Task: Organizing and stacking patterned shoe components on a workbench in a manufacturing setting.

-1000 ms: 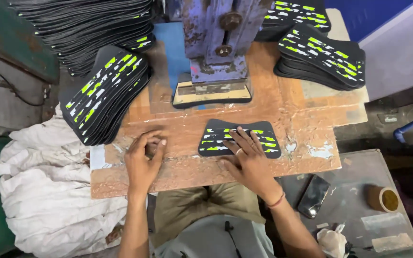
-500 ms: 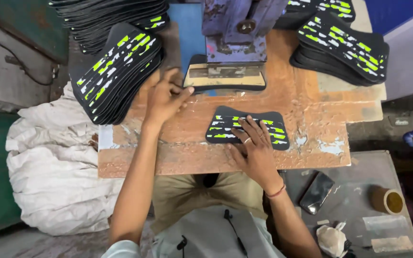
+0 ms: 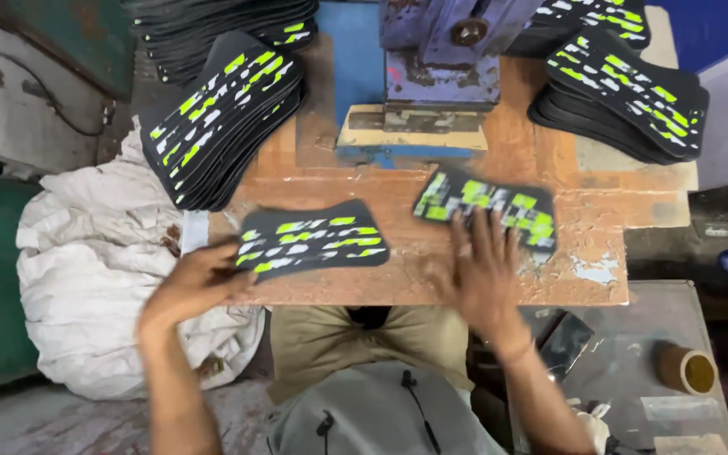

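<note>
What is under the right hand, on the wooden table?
Under the right hand lies a black sheet with green and white marks; the fingers cover its near edge. It is blurred, so its shape is unclear. Below it is the wooden table.

Surface: worn wooden workbench (image 3: 499, 282).
12 o'clock: blue press machine (image 3: 431, 76).
10 o'clock: stack of black printed pieces (image 3: 221, 118).
2 o'clock: second stack (image 3: 625, 93).
Centre: two loose printed pieces (image 3: 313, 240), (image 3: 486, 202).

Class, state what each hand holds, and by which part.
Left hand grips a black, green-patterned flat sheet by its left end. Right hand lies flat on another patterned sheet, not gripping.
</note>
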